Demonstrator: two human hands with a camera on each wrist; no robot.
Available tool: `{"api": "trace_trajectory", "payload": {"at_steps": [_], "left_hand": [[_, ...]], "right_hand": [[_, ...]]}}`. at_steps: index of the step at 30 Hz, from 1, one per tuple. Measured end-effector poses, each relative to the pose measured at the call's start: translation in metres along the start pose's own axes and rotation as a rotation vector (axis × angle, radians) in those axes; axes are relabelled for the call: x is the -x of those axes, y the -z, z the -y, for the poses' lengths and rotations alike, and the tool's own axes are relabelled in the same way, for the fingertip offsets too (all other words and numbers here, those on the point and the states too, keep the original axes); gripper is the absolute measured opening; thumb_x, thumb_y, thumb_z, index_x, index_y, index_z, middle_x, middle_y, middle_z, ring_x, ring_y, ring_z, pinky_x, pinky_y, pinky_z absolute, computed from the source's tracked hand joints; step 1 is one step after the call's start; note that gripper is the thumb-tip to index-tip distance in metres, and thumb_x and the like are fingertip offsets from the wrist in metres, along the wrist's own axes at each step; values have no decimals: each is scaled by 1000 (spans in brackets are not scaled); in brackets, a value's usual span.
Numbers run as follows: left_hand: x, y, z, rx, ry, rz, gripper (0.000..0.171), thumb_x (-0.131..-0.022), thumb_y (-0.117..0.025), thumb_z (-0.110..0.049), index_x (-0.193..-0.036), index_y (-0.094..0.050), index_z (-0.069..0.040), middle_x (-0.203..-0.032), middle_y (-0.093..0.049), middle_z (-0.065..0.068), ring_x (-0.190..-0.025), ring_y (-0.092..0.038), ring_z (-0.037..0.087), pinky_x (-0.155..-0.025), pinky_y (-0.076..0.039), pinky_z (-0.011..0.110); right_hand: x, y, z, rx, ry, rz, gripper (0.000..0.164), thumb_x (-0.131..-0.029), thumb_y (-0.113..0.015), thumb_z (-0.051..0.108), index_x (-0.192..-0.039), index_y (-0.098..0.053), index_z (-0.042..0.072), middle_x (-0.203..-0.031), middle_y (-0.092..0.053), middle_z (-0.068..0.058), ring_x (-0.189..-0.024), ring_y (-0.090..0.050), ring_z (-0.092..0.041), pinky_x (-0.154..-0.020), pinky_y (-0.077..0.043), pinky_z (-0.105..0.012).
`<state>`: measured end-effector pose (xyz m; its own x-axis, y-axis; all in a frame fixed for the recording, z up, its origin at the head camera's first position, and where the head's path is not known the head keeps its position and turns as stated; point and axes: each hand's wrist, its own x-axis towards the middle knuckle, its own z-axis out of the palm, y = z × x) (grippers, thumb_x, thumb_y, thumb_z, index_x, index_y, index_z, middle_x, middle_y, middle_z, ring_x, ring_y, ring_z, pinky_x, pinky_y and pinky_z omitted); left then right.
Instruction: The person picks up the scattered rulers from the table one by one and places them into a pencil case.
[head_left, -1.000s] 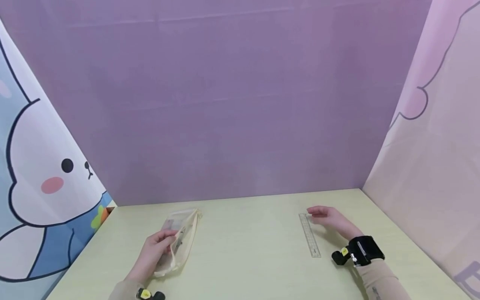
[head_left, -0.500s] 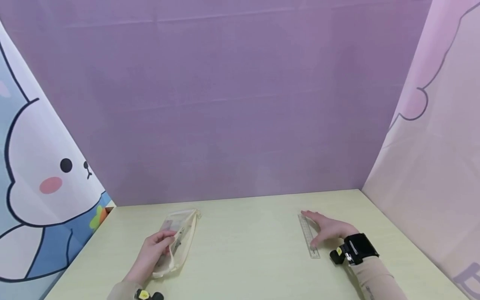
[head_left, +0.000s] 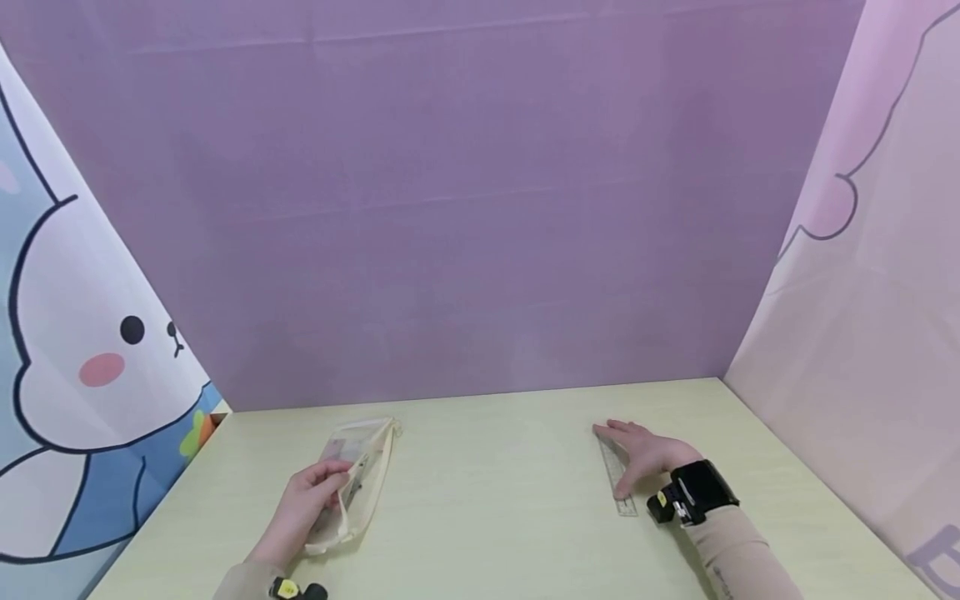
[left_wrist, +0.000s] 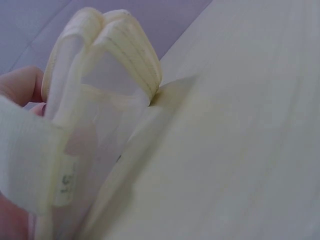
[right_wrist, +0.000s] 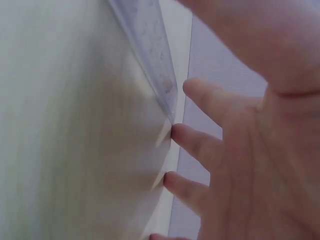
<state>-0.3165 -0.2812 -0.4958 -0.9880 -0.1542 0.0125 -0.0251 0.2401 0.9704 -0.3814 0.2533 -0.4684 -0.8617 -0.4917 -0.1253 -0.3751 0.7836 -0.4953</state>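
A translucent pouch (head_left: 377, 482) with cream trim lies on the left of the table. My left hand (head_left: 303, 504) pinches its near edge between thumb and fingers, holding the mouth partly apart. In the left wrist view the cream edge of the pouch (left_wrist: 127, 42) bulges upward, and most of that hand is hidden behind it. A clear ruler (head_left: 611, 462) lies flat on the right side. My right hand (head_left: 641, 454) is spread over it, thumb near the close end and fingers by the far end. From the right wrist, the fingertips appear at or beside the tip of the ruler (right_wrist: 150, 45).
The pale wooden table (head_left: 487, 500) runs back to a purple cloth wall (head_left: 465, 208). A rabbit-print cloth (head_left: 82, 350) stands at the left and a pink cloth (head_left: 870, 333) at the right.
My right hand has come down and left from beside the ruler to over it, its thumb and fingers spreading apart. The left hand and pouch stay put.
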Motion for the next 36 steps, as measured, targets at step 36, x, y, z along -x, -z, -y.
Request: {"api": "trace_trajectory", "payload": {"at_steps": [36], "left_hand": [[0, 0, 2, 5, -11, -4, 30, -88, -65, -8, -114, -64, 7, -81, -60, 5, -60, -51, 13, -57, -46, 25]], "right_hand": [[-21, 0, 6, -83, -8, -62, 113, -55, -89, 8, -152, -30, 9, -144, -27, -26, -124, -36, -42, -90, -43, -58]]}}
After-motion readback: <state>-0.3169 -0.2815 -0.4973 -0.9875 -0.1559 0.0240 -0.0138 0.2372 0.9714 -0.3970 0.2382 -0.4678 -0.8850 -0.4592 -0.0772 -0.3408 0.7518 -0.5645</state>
